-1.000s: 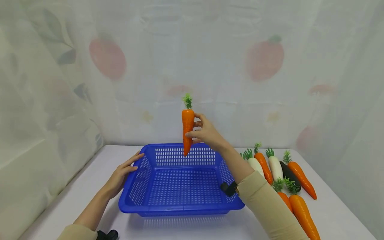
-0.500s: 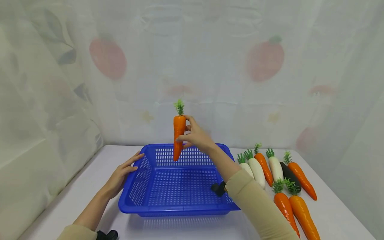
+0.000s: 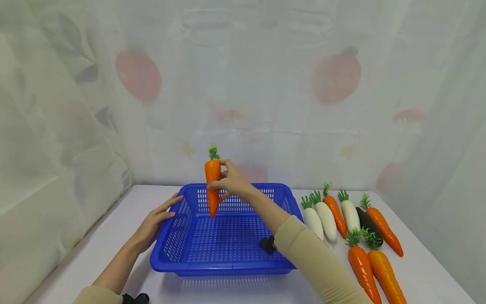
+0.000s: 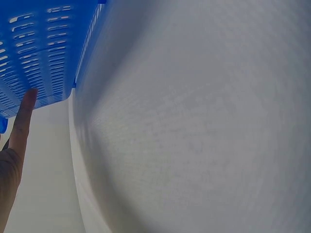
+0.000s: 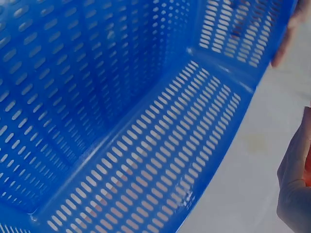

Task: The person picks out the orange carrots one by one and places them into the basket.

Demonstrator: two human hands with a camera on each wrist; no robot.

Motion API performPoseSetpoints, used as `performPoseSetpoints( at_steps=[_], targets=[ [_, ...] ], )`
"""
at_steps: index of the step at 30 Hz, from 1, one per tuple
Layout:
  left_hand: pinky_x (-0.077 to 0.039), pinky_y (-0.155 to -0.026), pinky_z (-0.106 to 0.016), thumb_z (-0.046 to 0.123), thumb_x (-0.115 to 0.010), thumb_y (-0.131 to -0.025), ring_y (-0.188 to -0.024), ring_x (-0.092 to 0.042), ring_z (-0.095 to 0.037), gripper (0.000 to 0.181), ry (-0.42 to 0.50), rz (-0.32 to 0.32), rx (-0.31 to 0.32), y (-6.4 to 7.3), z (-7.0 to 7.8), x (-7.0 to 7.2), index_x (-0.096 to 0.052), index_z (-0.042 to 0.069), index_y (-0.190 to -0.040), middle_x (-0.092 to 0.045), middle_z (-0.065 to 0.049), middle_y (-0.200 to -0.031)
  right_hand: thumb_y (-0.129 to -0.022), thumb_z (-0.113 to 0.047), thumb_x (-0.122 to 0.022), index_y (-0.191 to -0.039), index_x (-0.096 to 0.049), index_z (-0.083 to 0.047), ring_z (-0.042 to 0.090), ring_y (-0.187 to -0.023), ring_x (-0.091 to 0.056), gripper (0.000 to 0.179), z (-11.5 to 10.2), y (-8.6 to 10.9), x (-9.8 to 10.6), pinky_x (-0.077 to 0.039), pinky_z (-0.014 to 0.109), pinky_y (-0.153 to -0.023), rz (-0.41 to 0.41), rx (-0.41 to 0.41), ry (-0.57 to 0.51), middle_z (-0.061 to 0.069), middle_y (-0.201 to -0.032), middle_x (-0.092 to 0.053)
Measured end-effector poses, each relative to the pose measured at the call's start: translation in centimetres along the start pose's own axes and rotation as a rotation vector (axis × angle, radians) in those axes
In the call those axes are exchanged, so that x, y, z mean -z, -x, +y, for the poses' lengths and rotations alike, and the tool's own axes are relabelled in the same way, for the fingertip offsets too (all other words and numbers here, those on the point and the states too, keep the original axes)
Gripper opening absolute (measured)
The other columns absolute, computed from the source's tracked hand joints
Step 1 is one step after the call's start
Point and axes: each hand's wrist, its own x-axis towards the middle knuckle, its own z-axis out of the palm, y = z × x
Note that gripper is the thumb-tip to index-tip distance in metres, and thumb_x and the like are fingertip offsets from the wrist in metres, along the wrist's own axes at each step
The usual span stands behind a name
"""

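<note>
Near the left rear part of the blue plastic basket (image 3: 224,267), my right hand (image 3: 234,182) pinches a carrot (image 3: 213,169) between thumb and fingers. The carrot hangs nearly upright, green leafy tuft (image 3: 214,151) on top, its tip lower than the rear rim in the head view. My left hand (image 3: 150,226) rests against the basket's left side with fingers extended. In the left wrist view one straight finger (image 4: 23,114) lies against the slotted outer wall. At the edge of the right wrist view, my right hand (image 5: 295,177) appears with only a sliver of orange showing.
To the basket's right on the white table (image 3: 319,283) lie white radishes (image 3: 325,221), a dark eggplant-like vegetable (image 3: 369,223) and several more carrots (image 3: 385,274). A printed curtain (image 3: 243,84) hangs behind the table, and another fabric wall (image 3: 57,202) stands at left.
My right hand has carried the carrot left and downward, from the middle of the basket's rear rim toward its left rear part. The left hand stays in place on the basket.
</note>
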Motion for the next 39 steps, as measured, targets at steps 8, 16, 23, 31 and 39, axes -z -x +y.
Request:
performPoseSetpoints(
  at_steps=[8, 16, 23, 31, 39],
  targets=[
    [-0.046, -0.092, -0.011, 0.025, -0.039, -0.103, -0.151, -0.012, -0.049, 0.056, 0.018, -0.008, 0.009, -0.1, -0.2, 0.1, -0.026, 0.012, -0.157, 0.007, -0.006, -0.169, -0.083, -0.013, -0.077, -0.148, -0.028, -0.017, 0.027, -0.085, -0.070, 0.081, 1.0, -0.4, -2.0, -0.059, 0.053, -0.071, -0.048, -0.073, 0.002, 0.023, -0.119, -0.060],
    [-0.045, -0.092, -0.010, 0.026, -0.038, -0.103, -0.152, -0.007, -0.049, 0.056, 0.013, -0.014, 0.008, -0.4, -0.2, 0.2, -0.027, 0.013, -0.156, 0.006, -0.006, -0.170, -0.085, -0.010, -0.075, -0.148, -0.028, -0.014, 0.028, -0.086, -0.069, 0.079, 1.5, -0.5, -2.9, -0.059, 0.054, -0.076, -0.137, -0.102, 0.088, 0.022, -0.109, -0.063],
    [-0.044, -0.092, -0.009, 0.025, -0.039, -0.103, -0.152, -0.004, -0.051, 0.056, 0.010, -0.014, -0.003, -0.2, -0.2, 0.3, -0.027, 0.011, -0.156, 0.007, -0.008, -0.169, -0.083, -0.005, -0.076, -0.149, -0.026, -0.014, 0.031, -0.093, -0.068, 0.083, 1.8, -0.3, -3.6, -0.056, 0.058, -0.082, -0.185, -0.186, 0.073, 0.021, -0.119, -0.060],
    [-0.044, -0.092, -0.009, 0.024, -0.040, -0.103, -0.151, -0.003, -0.051, 0.056, 0.008, -0.016, -0.007, -0.1, -0.3, 0.3, -0.027, 0.011, -0.156, 0.007, -0.009, -0.169, -0.084, -0.007, -0.075, -0.134, -0.037, -0.006, 0.036, -0.090, -0.072, 0.063, 3.0, -0.6, -4.4, -0.060, 0.048, -0.074, -0.162, -0.299, 0.009, 0.019, -0.114, -0.060],
    [-0.047, -0.092, -0.012, 0.025, -0.039, -0.103, -0.151, -0.007, -0.051, 0.056, 0.015, -0.016, -0.005, -0.1, -0.2, 0.3, -0.026, 0.012, -0.156, 0.007, -0.008, -0.169, -0.084, -0.012, -0.077, -0.122, -0.045, -0.006, 0.032, -0.081, -0.072, 0.050, 3.6, -0.8, -5.2, -0.059, 0.048, -0.077, -0.193, -0.331, 0.029, 0.015, -0.100, -0.064]
  ],
)
